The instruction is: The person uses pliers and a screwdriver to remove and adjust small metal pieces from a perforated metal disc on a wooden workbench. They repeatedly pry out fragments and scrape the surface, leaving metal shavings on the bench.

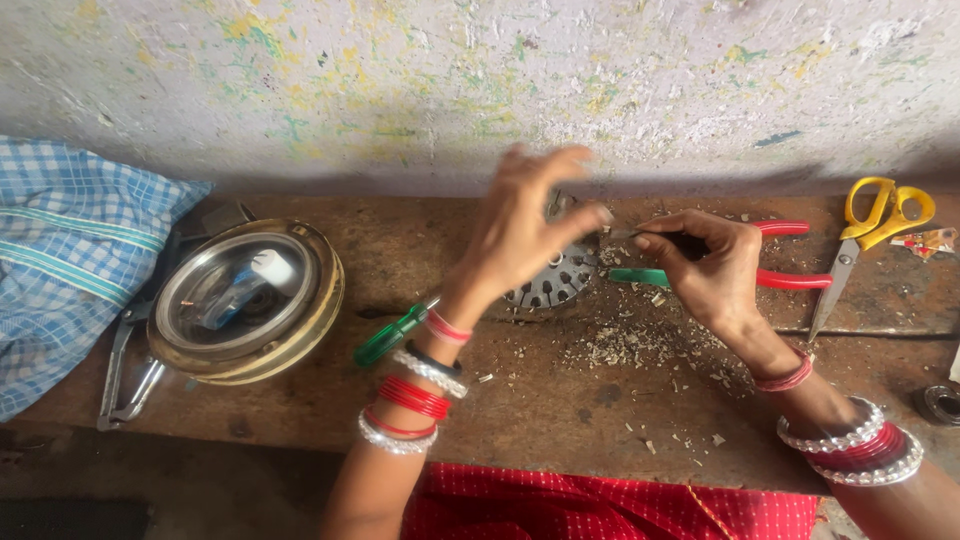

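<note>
My left hand (525,225) is raised over a round grey metal disc with slots (555,282) on the wooden bench, fingers spread and blurred, holding nothing that I can see. My right hand (705,265) pinches a thin dark tool (650,236) whose tip points at the disc's edge. Both wrists carry red and clear bangles. Red-handled pliers (795,280) lie just behind my right hand. A green-handled screwdriver (392,337) lies under my left wrist.
A round metal housing with a glass face (245,300) sits at the left, beside a blue checked cloth (70,260). Yellow-handled scissors (870,225) lie at the right. Wood chips and debris (640,345) litter the bench (560,400). The painted wall is close behind.
</note>
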